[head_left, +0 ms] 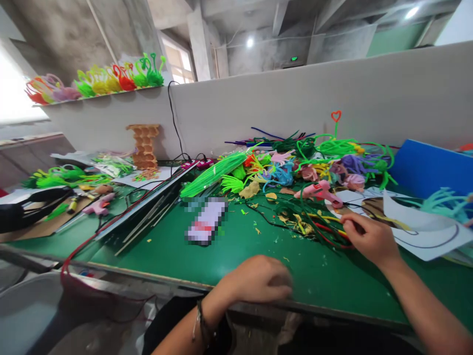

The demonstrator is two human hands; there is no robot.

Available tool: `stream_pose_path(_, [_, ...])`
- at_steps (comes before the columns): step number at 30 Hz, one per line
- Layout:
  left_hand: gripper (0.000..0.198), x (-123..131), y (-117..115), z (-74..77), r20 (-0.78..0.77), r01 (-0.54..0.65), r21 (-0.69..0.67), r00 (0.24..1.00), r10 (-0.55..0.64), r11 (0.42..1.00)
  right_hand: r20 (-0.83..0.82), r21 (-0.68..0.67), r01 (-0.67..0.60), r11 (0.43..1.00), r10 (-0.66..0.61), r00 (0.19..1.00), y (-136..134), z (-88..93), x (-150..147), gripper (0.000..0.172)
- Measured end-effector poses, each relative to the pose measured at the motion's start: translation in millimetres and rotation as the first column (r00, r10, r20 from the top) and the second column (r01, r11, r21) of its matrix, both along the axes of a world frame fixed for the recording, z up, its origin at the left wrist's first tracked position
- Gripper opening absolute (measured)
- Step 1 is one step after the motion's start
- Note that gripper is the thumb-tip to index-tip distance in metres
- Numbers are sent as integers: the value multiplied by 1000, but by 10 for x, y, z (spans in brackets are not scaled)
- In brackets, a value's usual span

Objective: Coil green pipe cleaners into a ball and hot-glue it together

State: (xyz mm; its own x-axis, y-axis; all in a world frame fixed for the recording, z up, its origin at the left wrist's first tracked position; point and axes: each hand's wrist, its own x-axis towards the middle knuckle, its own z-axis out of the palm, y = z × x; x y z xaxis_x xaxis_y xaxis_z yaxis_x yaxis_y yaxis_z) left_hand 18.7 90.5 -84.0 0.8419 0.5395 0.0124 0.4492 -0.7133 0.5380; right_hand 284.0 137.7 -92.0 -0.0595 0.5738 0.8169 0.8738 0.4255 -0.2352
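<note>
My left hand (261, 280) hovers or rests at the front edge of the green table (166, 259), its fingers curled in and slightly blurred. Nothing shows sticking out of it. Farther right, my right hand (371, 241) has thumb and fingers closed at the ends of pipe cleaners (330, 228) in yellow, red and dark green. Their exact contact with the fingertips is partly hidden. Just beyond that hand lies a pink glue gun (320, 193). Yellow scraps (303, 226) are scattered beside the pipe cleaners.
A phone, pixelated (207, 222), lies mid-table. Behind are a bundle of bright green pipe cleaners (214, 173), a heap of coloured fuzzy pieces (281, 172), a blue board (432, 167) and white paper (428, 239). Another pink glue gun (99, 204) sits left. Fuzzy swans (121, 79) line the ledge.
</note>
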Motion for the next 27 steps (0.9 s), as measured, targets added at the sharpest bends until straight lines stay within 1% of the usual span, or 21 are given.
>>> stream_pose_path(3, [18,-3,16,-14,56,-10,-49,998,13,999,-6,-20,42,999,-42,999,5,-13,10,15])
stream_pose_path(6, [17,35,17,-9,92,-34,-112,995,44,993,-20,-45,128,991,-129,991,4,-20,34,17])
stream_pose_path(9, [19,70,3,14,93,-50,-145,994,64,988,-35,-84,206,975,-209,977,-5,-13,57,18])
stream_pose_path(12, [20,81,-4,33,81,-49,-145,995,61,988,-26,-148,230,962,-236,971,-42,24,42,19])
stream_pose_path(14, [20,81,1,34,76,-64,-139,994,75,988,5,-206,213,955,-217,976,-76,62,-3,20])
stream_pose_path(17, [20,89,24,21,77,-97,-129,991,108,987,97,-317,153,936,-128,987,-101,116,-135,19])
stream_pose_path(19, [20,106,46,11,82,-122,-126,988,133,984,159,-396,125,910,-66,985,-74,137,-256,17])
stream_pose_path(21, [19,135,70,8,86,-144,-126,984,155,982,202,-461,121,879,-29,979,-15,145,-378,18])
stream_pose_path(24, [19,189,104,13,86,-163,-129,981,175,978,237,-533,149,833,-22,971,80,159,-494,17])
stream_pose_path(27, [19,234,129,10,91,-196,-138,974,209,971,237,-571,179,801,-47,970,119,215,-486,13])
